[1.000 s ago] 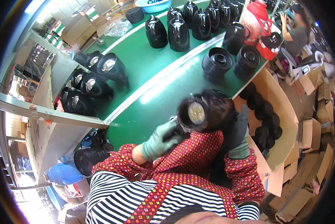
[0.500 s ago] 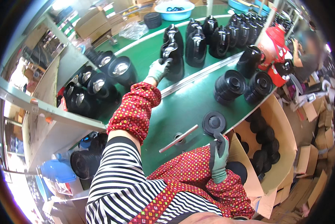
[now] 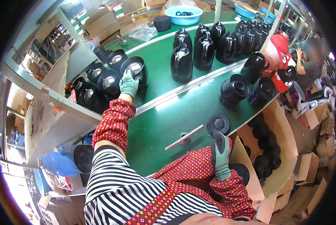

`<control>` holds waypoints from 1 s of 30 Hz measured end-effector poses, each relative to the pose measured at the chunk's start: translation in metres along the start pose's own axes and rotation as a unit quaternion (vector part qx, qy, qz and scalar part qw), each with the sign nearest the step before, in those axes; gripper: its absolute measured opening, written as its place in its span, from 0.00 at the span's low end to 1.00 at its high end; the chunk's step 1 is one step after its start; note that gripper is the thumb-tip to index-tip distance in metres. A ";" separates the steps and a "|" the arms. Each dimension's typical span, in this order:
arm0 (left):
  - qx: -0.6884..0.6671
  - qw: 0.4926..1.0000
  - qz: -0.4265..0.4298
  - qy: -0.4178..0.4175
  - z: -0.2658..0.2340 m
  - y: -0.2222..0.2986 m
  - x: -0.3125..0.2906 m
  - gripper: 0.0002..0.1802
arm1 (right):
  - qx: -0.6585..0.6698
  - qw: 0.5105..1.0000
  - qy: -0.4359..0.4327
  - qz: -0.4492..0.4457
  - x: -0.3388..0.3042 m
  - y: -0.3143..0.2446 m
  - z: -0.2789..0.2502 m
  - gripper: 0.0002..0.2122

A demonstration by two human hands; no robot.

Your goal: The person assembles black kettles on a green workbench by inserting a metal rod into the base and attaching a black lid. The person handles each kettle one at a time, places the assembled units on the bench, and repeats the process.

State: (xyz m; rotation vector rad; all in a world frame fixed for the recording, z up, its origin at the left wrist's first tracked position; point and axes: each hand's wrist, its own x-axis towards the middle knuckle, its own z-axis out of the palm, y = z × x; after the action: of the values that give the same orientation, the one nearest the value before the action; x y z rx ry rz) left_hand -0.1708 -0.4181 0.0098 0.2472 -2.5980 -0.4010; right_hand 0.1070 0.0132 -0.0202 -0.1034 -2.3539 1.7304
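My left hand [image 3: 129,84], in a grey-green glove, grips the rim of a black jug body [image 3: 142,78] with a shiny silver inside, lying among several alike at the left. My right hand [image 3: 222,159], also gloved, is near the table's front edge; its dark fingertips close on the edge of a black round disc [image 3: 218,124]. Left of that disc a metal rod [image 3: 184,138] lies across a small round fitting. Upright black jugs [image 3: 182,67] with glossy handles stand in rows beyond the metal divider strip.
Two stacks of black discs [image 3: 233,92] stand at the right. A cardboard box [image 3: 284,127] beside the table holds more black round parts. Grey shelving [image 3: 68,117] borders the left. A light-blue basin [image 3: 183,19] is at the back. Another person [image 3: 311,62] is at the far right.
My left hand has let go of an upright jug beyond the strip and moved left onto a jug body in the left group. My right hand stays at the disc. The view has shifted slightly.
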 end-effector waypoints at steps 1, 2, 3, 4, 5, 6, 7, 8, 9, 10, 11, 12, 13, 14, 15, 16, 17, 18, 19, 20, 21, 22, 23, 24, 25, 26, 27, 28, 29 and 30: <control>-0.029 0.999 0.025 -0.012 -0.010 0.013 -0.011 0.31 | -0.014 1.000 -0.013 -0.013 0.006 -0.008 -0.003 0.20; -0.054 0.997 0.051 -0.023 -0.022 0.024 -0.022 0.28 | -0.025 0.999 -0.026 -0.025 0.012 -0.015 -0.006 0.20; -0.086 0.987 0.138 -0.010 -0.033 0.035 -0.038 0.22 | -0.056 0.995 -0.020 -0.075 0.019 -0.033 -0.009 0.22; -0.121 0.976 0.176 -0.042 -0.051 0.049 -0.053 0.20 | 0.000 0.998 -0.024 -0.058 0.025 -0.046 -0.008 0.23; -0.161 0.962 0.215 -0.056 -0.075 0.071 -0.071 0.20 | -0.012 0.996 -0.037 -0.080 0.035 -0.048 -0.010 0.27; -0.169 0.944 0.279 -0.045 -0.093 0.083 -0.086 0.19 | -0.024 0.993 -0.052 -0.107 0.045 -0.053 -0.010 0.30; -0.195 0.931 0.301 -0.067 -0.109 0.102 -0.099 0.19 | 0.066 0.994 -0.071 -0.041 0.052 -0.060 -0.008 0.33; -0.218 0.920 0.296 -0.137 -0.135 0.124 -0.114 0.19 | 0.157 0.983 -0.091 0.025 0.058 -0.067 -0.004 0.36; -0.205 0.907 0.329 -0.165 -0.159 0.136 -0.127 0.19 | 0.166 0.972 -0.128 0.103 0.062 -0.090 -0.008 0.39; -0.194 0.891 0.362 -0.193 -0.173 0.147 -0.136 0.20 | 0.169 0.956 -0.159 0.180 0.066 -0.112 -0.013 0.42; -0.190 0.870 0.408 -0.204 -0.183 0.156 -0.144 0.19 | 0.189 0.946 -0.165 0.206 0.064 -0.121 -0.015 0.41; -0.186 0.847 0.450 -0.214 -0.191 0.162 -0.152 0.19 | 0.211 0.934 -0.173 0.231 0.062 -0.126 -0.017 0.40; -0.188 0.824 0.488 -0.220 -0.195 0.168 -0.160 0.20 | 0.250 0.916 -0.267 0.168 0.063 -0.135 -0.026 0.37; -0.212 0.795 0.517 -0.237 -0.201 0.175 -0.164 0.24 | 0.325 0.897 -0.270 0.132 0.057 -0.110 -0.023 0.35; -0.290 0.771 0.518 -0.233 -0.199 0.177 -0.166 0.25 | 0.338 0.890 -0.265 0.154 0.047 -0.109 -0.028 0.34; -0.365 0.743 0.515 -0.223 -0.197 0.179 -0.167 0.26 | 0.351 0.882 -0.260 0.174 0.039 -0.108 -0.036 0.33; -0.423 0.751 0.440 -0.253 -0.191 0.167 -0.171 0.33 | 0.412 0.861 -0.240 0.174 0.028 -0.095 -0.039 0.31; -0.487 0.746 0.363 -0.273 -0.184 0.155 -0.174 0.40 | 0.461 0.841 -0.218 0.183 0.015 -0.096 -0.049 0.30; -0.498 0.769 0.316 -0.247 -0.172 0.153 -0.173 0.43 | 0.421 0.865 -0.232 0.144 0.006 -0.057 -0.061 0.30; -0.506 0.792 0.264 -0.218 -0.153 0.147 -0.173 0.45 | 0.463 0.840 -0.222 0.173 -0.007 -0.054 -0.069 0.30; -0.565 0.750 0.168 -0.301 -0.127 0.130 -0.180 0.47 | 0.505 0.812 -0.211 0.202 -0.019 -0.053 -0.077 0.29; -0.621 0.678 0.019 -0.394 -0.113 0.125 -0.188 0.52 | 0.427 0.874 -0.189 0.136 -0.032 -0.032 -0.078 0.27; -0.648 0.624 0.036 -0.435 -0.095 0.117 -0.202 0.55 | 0.340 0.924 -0.159 0.077 -0.043 -0.012 -0.077 0.25; -0.673 0.563 0.052 -0.477 -0.081 0.111 -0.215 0.59 | 0.583 0.762 -0.106 0.263 -0.053 -0.019 -0.078 0.24; -0.682 0.525 0.091 -0.500 -0.079 0.115 -0.222 0.61 | 0.545 0.790 -0.149 0.236 -0.052 -0.024 -0.074 0.24; -0.686 0.506 0.100 -0.513 -0.080 0.118 -0.230 0.60 | 0.505 0.817 -0.191 0.205 -0.052 -0.030 -0.068 0.24; -0.690 0.488 0.107 -0.524 -0.087 0.124 -0.236 0.60 | 0.464 0.839 -0.230 0.170 -0.052 -0.037 -0.063 0.24; -0.682 0.520 0.001 -0.514 -0.087 0.122 -0.249 0.57 | 0.503 0.801 -0.251 0.205 -0.044 -0.047 -0.054 0.25; -0.704 0.481 -0.033 -0.521 -0.065 0.103 -0.259 0.54 | 0.537 0.761 -0.269 0.244 -0.038 -0.057 -0.047 0.26; -0.712 0.460 -0.065 -0.526 -0.056 0.087 -0.268 0.53 | 0.502 0.776 -0.271 0.270 -0.029 -0.077 -0.036 0.28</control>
State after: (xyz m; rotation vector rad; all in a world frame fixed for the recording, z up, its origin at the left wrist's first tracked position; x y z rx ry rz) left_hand 0.0785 -0.2832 -0.0347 -0.6089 -1.8554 -3.2825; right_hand 0.1490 0.0180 0.0597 -0.1147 -1.3266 3.4475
